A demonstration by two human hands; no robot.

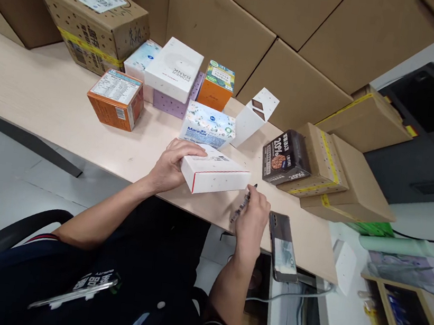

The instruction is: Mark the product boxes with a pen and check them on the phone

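Observation:
My left hand point(172, 164) lies on the left end of a flat white box with a red seam point(215, 175), fingers curled over its top edge, holding it on the light wooden table point(42, 91). My right hand point(253, 218) is closed around a dark pen point(243, 204) whose tip points up toward the box's right end. A dark phone point(282, 247) lies just right of that hand at the table's edge.
Behind the white box stand a Manhua tissue box point(209, 125), an upright white carton point(254, 116), an orange box point(116, 99), a white power bank box point(174, 68) and a dark chocolate box point(286, 158). Cardboard cartons point(94, 21) line the back. Flat brown parcels point(339, 173) lie right.

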